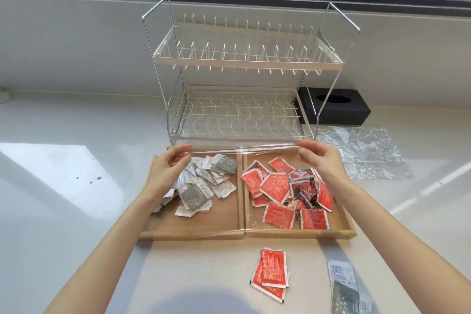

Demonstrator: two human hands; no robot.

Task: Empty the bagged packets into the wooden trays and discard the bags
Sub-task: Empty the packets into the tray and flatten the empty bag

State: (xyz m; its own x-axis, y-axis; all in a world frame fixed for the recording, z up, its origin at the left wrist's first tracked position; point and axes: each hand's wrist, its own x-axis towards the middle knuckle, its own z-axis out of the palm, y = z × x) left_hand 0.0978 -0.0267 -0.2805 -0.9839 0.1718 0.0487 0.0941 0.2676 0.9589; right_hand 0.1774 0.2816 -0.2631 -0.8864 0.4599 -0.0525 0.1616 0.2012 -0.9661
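Two wooden trays sit side by side on the white counter. The left tray [204, 224] holds several grey and white packets [204, 186]. Several red packets [277, 191] fill the right tray [341, 227]. A clear plastic bag [242, 150] is stretched flat over both trays, its top edge pinched between my left hand [168, 168] and my right hand [321, 161]. The bag looks empty. A few red packets [271, 273] lie on the counter in front of the trays, and grey and white packets [344, 285] lie at the near right.
A two-tier wire dish rack [242, 99] stands just behind the trays. To its right is a black tissue box [336, 107]. A crumpled clear bag [364, 153] lies flat on the counter right of the trays. A window runs along the back.
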